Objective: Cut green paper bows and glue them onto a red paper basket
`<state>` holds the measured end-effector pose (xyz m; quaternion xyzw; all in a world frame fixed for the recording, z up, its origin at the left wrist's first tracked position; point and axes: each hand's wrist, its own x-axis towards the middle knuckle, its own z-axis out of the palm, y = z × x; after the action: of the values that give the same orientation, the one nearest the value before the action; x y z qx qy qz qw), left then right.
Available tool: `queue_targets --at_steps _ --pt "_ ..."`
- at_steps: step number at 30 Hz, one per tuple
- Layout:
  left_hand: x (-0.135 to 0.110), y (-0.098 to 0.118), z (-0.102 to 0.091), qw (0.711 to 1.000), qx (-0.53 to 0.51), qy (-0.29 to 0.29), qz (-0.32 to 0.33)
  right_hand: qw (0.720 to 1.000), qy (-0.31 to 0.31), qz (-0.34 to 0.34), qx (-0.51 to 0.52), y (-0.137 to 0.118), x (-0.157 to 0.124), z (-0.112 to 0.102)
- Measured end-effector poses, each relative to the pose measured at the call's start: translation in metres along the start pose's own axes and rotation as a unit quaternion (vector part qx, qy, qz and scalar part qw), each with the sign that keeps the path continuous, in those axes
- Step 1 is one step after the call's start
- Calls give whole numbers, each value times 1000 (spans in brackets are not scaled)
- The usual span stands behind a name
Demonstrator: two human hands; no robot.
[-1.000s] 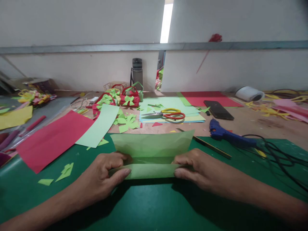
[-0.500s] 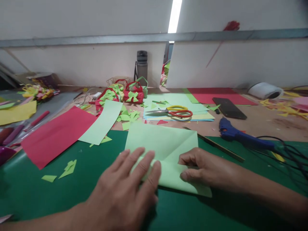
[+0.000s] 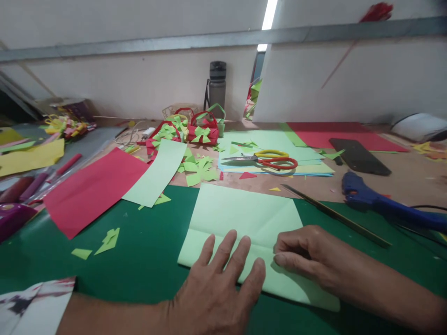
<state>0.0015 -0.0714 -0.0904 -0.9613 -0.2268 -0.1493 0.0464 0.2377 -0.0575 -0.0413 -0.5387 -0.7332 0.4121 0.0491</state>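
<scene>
A light green sheet of paper (image 3: pixel 240 211) lies on the green mat in front of me, with a lengthwise crease and a folded strip along its near edge. My left hand (image 3: pixel 223 279) rests flat on this near strip, its fingers spread. On the right part of the paper, my right hand (image 3: pixel 303 258) is curled, with the thumb and bent fingers pressed down by the crease. Nothing shows between those fingers, and the palm side is hidden. A faint diagonal crease runs across the paper's upper right.
Scissors (image 3: pixel 265 159) lie on stacked coloured sheets behind the paper. To the right are a thin dark strip (image 3: pixel 335 214), a blue glue gun (image 3: pixel 377 197) and a phone (image 3: pixel 359 156). Red paper (image 3: pixel 96 188), a pale green strip (image 3: pixel 157 172) and small paper bags (image 3: pixel 203 132) are left.
My left hand has slid rightward along the paper, uncovering its left near edge. My right hand stays curled on the right side. The whole view has shifted a little.
</scene>
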Motion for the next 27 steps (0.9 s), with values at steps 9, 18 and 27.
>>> queue_targets --at_steps 9,18,27 --pt "2 4 -5 1000 13 -20 -7 996 19 31 -83 0 2 8" --pt "2 3 -6 998 17 -64 -16 994 39 31 -98 2 5 10" --pt "-2 2 -6 996 21 -88 -17 992 41 37 -114 1 4 11"
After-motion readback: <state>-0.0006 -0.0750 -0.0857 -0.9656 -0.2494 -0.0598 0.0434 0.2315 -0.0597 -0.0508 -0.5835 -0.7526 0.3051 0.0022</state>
